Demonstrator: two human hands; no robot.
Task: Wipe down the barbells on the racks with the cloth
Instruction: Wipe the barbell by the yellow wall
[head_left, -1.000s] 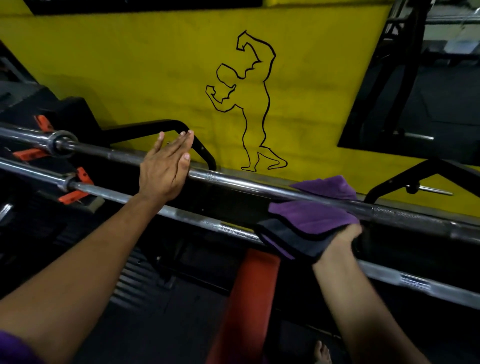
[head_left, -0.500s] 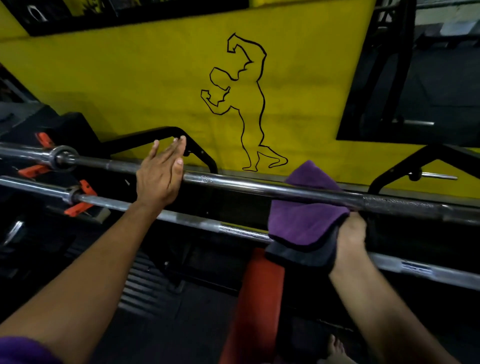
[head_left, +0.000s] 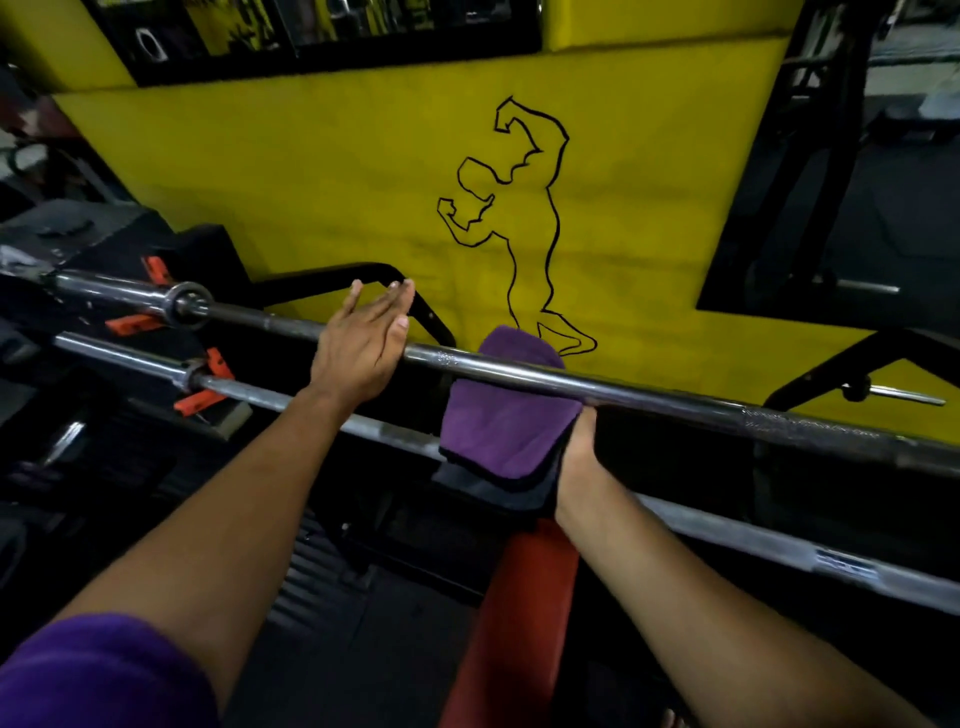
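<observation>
A yellow wall (head_left: 322, 171) fills the middle of the view, with a black outline drawing of a flexing bodybuilder (head_left: 524, 218) painted on it. Along the wall's upper edge runs a dark mirror or window strip (head_left: 311, 36) showing dim yellow and black shapes. At the right edge stands a large dark panel (head_left: 841, 197), a mirror or an opening, with black frame posts inside. A red padded bench (head_left: 511, 623) reaches in from the bottom edge over a dark floor (head_left: 332, 644). Orange clips (head_left: 202, 379) sit at the left among black gear. Light is dim
</observation>
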